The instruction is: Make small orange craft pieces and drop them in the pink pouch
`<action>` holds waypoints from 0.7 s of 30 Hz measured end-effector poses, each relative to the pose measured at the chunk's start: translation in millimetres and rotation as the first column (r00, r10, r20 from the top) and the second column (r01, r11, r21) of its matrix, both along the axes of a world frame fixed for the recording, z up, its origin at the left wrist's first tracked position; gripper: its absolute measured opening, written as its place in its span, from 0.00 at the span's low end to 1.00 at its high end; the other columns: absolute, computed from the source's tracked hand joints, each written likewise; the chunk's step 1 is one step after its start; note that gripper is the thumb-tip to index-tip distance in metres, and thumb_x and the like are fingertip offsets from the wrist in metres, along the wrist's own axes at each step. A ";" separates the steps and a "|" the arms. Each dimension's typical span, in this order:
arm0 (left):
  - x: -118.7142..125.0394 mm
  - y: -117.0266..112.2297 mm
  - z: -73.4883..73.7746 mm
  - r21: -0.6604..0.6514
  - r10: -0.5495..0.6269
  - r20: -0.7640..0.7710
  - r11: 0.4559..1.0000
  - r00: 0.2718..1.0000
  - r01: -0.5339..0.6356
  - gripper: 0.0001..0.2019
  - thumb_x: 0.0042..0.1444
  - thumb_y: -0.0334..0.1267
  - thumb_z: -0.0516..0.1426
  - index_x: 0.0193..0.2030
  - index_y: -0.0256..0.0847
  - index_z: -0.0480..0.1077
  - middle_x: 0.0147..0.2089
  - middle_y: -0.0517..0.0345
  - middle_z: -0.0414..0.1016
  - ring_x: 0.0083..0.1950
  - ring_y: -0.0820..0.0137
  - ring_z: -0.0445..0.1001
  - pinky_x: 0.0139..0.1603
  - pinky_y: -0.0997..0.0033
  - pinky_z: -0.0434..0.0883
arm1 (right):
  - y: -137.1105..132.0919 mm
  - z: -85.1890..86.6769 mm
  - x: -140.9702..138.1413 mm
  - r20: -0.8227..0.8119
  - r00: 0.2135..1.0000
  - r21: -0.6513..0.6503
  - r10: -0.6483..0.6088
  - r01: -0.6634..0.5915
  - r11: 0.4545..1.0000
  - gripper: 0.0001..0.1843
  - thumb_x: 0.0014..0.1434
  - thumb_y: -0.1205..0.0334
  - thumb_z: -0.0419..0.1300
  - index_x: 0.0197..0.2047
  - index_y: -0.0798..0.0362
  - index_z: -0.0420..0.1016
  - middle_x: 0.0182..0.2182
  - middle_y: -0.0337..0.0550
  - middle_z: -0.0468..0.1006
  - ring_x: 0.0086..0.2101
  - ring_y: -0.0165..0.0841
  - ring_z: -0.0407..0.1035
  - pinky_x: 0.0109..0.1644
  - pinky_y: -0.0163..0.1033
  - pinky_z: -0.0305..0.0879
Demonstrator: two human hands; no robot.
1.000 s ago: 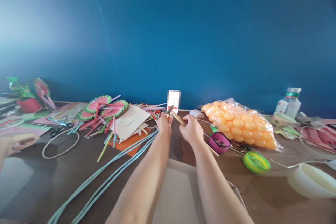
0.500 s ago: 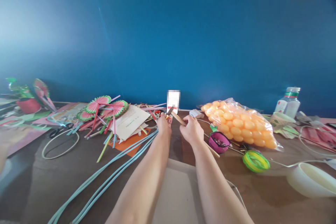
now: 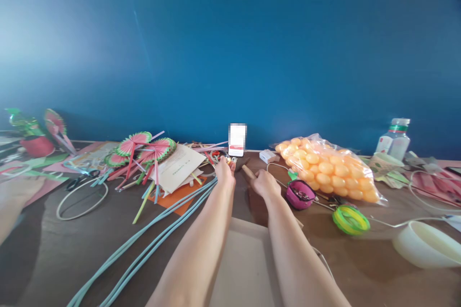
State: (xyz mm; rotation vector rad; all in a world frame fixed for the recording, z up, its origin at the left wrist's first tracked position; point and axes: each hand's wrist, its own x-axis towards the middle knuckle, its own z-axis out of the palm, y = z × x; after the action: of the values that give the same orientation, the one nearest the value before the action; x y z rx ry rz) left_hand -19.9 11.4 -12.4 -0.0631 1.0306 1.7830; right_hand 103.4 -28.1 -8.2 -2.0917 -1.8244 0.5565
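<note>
My right hand [image 3: 265,184] is closed round a light wooden stick [image 3: 248,171]; its blunt end points toward the phone and its tail shows below my wrist. My left hand [image 3: 225,171] is closed at the fingertips on something small and shiny that I cannot make out. The two hands are apart, and a thin dark shape lies between them. Just beyond stands a phone [image 3: 236,140] with a lit screen, leaning on the blue wall. Light blue tubes [image 3: 151,232] run beneath my left wrist.
To the left lie red-and-green paper fans [image 3: 135,143], white paper [image 3: 182,168], scissors [image 3: 74,183] and another person's hand [image 3: 25,188]. On the right are a bag of orange balls [image 3: 327,168], a purple bowl [image 3: 300,195], a green-yellow tape roll [image 3: 350,220] and bottles [image 3: 395,139].
The wooden stick in my right hand has drawn back from my left hand, down and to the right, opening a gap. The other person's hand at the left has come further into view.
</note>
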 end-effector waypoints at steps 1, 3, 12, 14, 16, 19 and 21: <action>0.1 0.2 -0.1 0.001 -0.001 0.000 1.000 1.000 0.001 0.07 0.62 0.35 0.56 0.33 0.37 0.66 0.30 0.57 0.69 0.26 0.77 0.71 0.27 0.80 0.72 | 0.4 -0.7 -0.2 0.004 1.000 -0.005 0.001 -0.001 1.000 0.13 0.53 0.59 0.58 0.42 0.51 0.77 0.45 0.53 0.80 0.47 0.48 0.75 0.46 0.49 0.69; 0.3 0.5 -0.5 0.003 -0.003 0.002 1.000 1.000 0.003 0.07 0.62 0.35 0.56 0.33 0.37 0.66 0.30 0.58 0.69 0.26 0.77 0.71 0.27 0.80 0.72 | 1.2 -1.6 -0.4 0.011 1.000 -0.012 -0.002 0.003 1.000 0.14 0.53 0.59 0.58 0.43 0.51 0.77 0.46 0.53 0.80 0.48 0.48 0.75 0.45 0.48 0.69; 2.5 -0.4 -1.0 0.010 -0.029 -0.003 1.000 1.000 0.029 0.08 0.63 0.36 0.56 0.33 0.37 0.67 0.29 0.58 0.69 0.26 0.78 0.70 0.29 0.79 0.72 | 2.7 0.3 -3.6 0.044 0.999 -0.124 0.002 0.003 0.992 0.16 0.54 0.60 0.59 0.45 0.53 0.79 0.49 0.56 0.79 0.51 0.49 0.73 0.50 0.50 0.69; 2.8 -0.7 -0.7 0.005 -0.038 -0.009 0.999 0.999 0.038 0.08 0.63 0.36 0.56 0.33 0.37 0.66 0.29 0.58 0.70 0.26 0.78 0.70 0.29 0.80 0.72 | 3.0 0.2 -3.7 0.045 0.999 -0.128 0.005 0.001 0.992 0.16 0.54 0.60 0.59 0.45 0.53 0.79 0.49 0.57 0.79 0.51 0.50 0.73 0.50 0.50 0.69; 2.9 -0.9 -0.4 0.001 -0.044 -0.010 0.999 0.999 0.044 0.08 0.63 0.37 0.56 0.33 0.37 0.66 0.29 0.58 0.69 0.26 0.78 0.70 0.29 0.80 0.71 | 3.4 -0.6 -3.6 0.047 0.999 -0.124 0.005 0.001 0.992 0.16 0.54 0.61 0.59 0.45 0.53 0.79 0.49 0.56 0.79 0.52 0.50 0.73 0.50 0.50 0.69; 2.9 -1.2 -0.5 0.005 -0.051 -0.006 0.999 0.999 0.051 0.08 0.63 0.37 0.56 0.33 0.37 0.67 0.28 0.59 0.70 0.26 0.78 0.70 0.28 0.80 0.71 | 3.9 -1.8 -3.4 0.050 0.999 -0.116 0.009 -0.003 0.993 0.16 0.54 0.61 0.59 0.46 0.52 0.78 0.50 0.56 0.79 0.52 0.50 0.72 0.51 0.50 0.69; 3.1 -1.3 -0.8 0.008 -0.056 -0.005 0.998 0.998 0.056 0.08 0.63 0.36 0.56 0.33 0.37 0.67 0.28 0.59 0.70 0.26 0.78 0.70 0.29 0.80 0.71 | 4.0 -1.9 -3.4 0.050 0.999 -0.112 0.011 -0.005 0.994 0.16 0.54 0.62 0.59 0.46 0.53 0.78 0.51 0.55 0.78 0.53 0.50 0.72 0.51 0.50 0.69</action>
State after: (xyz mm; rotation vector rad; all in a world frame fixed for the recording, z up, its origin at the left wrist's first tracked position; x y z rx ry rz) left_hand -16.8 10.0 -13.1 -0.0246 1.0192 1.7369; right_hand 100.0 -24.1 -10.1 -2.1910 -1.8705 0.6272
